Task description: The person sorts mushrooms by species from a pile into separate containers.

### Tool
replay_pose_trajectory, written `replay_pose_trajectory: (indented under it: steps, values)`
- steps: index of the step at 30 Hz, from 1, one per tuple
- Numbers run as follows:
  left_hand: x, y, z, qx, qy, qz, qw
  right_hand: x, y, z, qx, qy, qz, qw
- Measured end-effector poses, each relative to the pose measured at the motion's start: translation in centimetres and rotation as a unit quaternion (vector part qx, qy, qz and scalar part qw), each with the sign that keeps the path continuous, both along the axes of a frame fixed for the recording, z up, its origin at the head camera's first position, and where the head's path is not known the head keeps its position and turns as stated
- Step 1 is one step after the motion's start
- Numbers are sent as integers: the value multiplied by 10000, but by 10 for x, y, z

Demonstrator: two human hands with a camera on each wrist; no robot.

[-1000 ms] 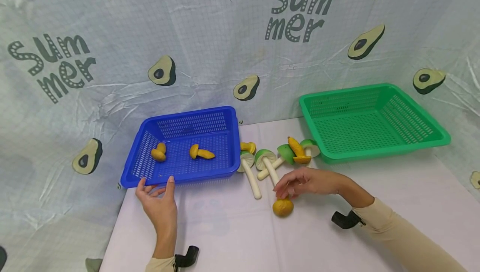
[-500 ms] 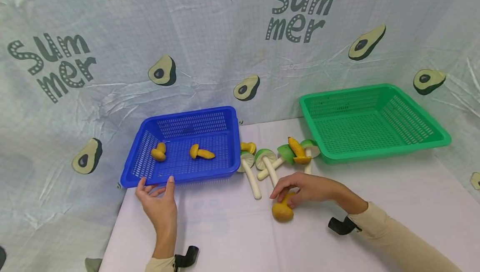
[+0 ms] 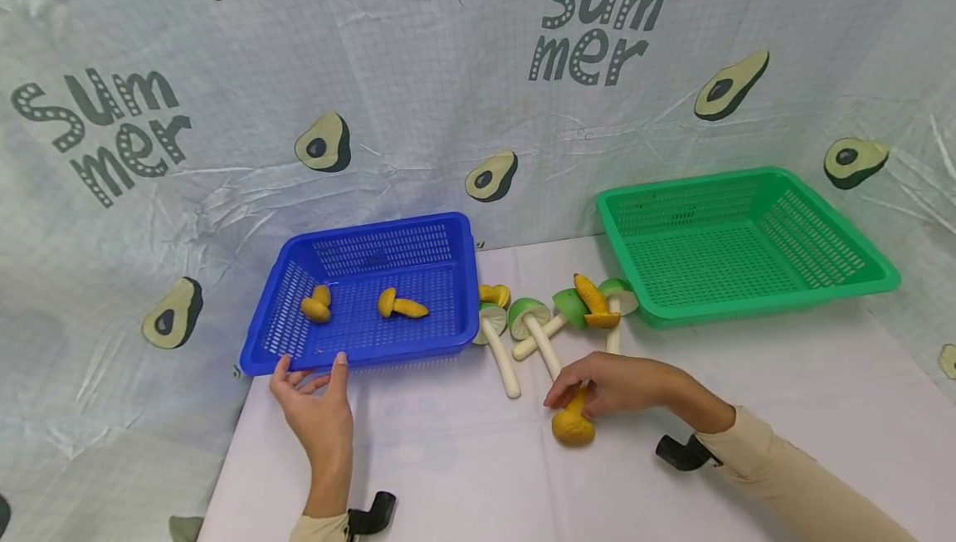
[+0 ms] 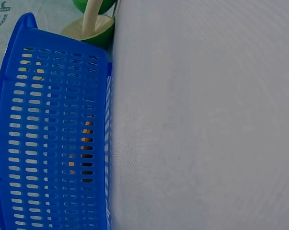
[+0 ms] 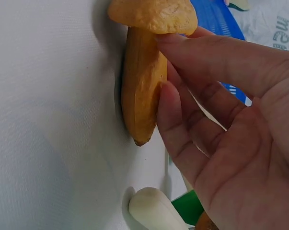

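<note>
At the front rim of the blue basket (image 3: 373,355), my left hand (image 3: 317,417) holds on with thumb and fingers. Two yellow mushrooms lie inside it, one with its stem to the right (image 3: 403,306) and another near the left wall (image 3: 317,304). My right hand (image 3: 616,384) pinches a yellow mushroom (image 5: 144,81) between thumb and fingers, low over the white cloth, its cap toward me. Behind that hand lie green-capped mushrooms with white stems (image 3: 502,355). A yellow mushroom (image 3: 593,297) rests on the green caps; one more (image 3: 495,295) sits beside the blue basket.
A green basket (image 3: 762,301) stands at the back right with nothing in it. Behind everything hangs a pale cloth (image 3: 418,69) printed with avocados and lettering. White cloth (image 3: 463,476) covers the tabletop in front of the baskets.
My right hand has come slightly toward me, its fingers closing on the yellow mushroom, which has shifted a little toward me and to the right. My left hand stays at the basket rim.
</note>
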State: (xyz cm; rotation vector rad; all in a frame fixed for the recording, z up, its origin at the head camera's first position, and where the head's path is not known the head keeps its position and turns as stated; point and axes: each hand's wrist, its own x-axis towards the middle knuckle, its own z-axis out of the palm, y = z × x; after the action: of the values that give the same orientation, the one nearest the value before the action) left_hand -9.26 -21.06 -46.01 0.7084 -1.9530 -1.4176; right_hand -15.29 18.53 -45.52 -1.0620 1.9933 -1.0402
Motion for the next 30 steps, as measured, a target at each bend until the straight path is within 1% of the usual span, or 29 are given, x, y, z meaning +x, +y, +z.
replay_pose_trajectory:
  steps: [5, 9, 12, 15, 18, 22, 25, 27, 30]
  values:
    - [0, 0, 0, -14, 25, -12, 10000, 1, 1, 1, 242, 264, 204, 9992]
    - [0, 0, 0, -23, 42, -4, 10000, 1, 2, 3, 457, 605, 451, 9961]
    - [0, 0, -1, -40, 41, 6, 10000, 1, 2, 5, 503, 731, 616, 9942]
    - [1, 0, -1, -70, 23, 8, 10000, 2, 1, 6, 452, 677, 751, 9938]
    - [1, 0, -2, -91, 1, 10, 10000, 3, 0, 6, 479, 526, 804, 9942]
    - [1, -1, -2, -126, -14, 13, 9999, 4, -1, 5, 713, 295, 685, 9947]
    - [1, -1, -2, -145, -3, 9, 9999, 3, -2, 5, 827, 216, 615, 9944]
    - [1, -1, -2, -135, 13, -2, 9999, 2, -2, 5, 801, 217, 587, 9948]
    - [0, -1, -2, -115, 23, -19, 9999, 1, -2, 3, 617, 256, 514, 9964]
